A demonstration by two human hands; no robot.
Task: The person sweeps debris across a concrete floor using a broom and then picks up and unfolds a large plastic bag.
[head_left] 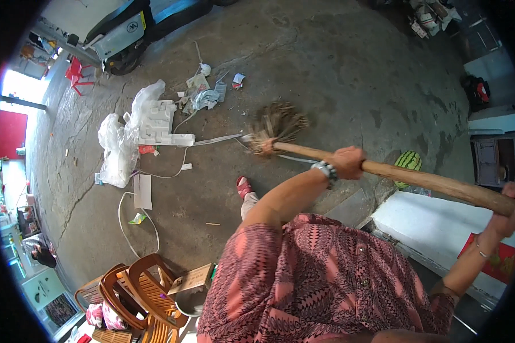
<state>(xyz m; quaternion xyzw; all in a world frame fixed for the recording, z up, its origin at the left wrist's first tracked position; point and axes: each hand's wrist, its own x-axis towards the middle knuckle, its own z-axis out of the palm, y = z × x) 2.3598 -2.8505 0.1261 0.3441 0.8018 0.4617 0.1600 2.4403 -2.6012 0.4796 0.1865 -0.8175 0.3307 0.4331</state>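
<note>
I hold a broom with a long wooden handle [429, 180] in both hands. My left hand [349, 162], with a watch at the wrist, grips the handle about midway. My right hand [510, 212], with a thin bracelet, grips its upper end at the far right. The straw broom head [277, 123] rests on the concrete floor, just right of a heap of rubbish: white foam packing [157, 123], clear plastic bags [117, 151], crumpled papers [203, 97] and a flat white strip [214, 139]. My foot in a red sandal [243, 186] stands below the broom head.
A loose white cable [133, 228] and a sheet of paper [143, 191] lie at the left. Stacked wooden chairs [137, 291] stand at the lower left. A watermelon [407, 161] sits by a white cabinet [440, 226]. A scooter [123, 34] and red stool [77, 74] are at the back.
</note>
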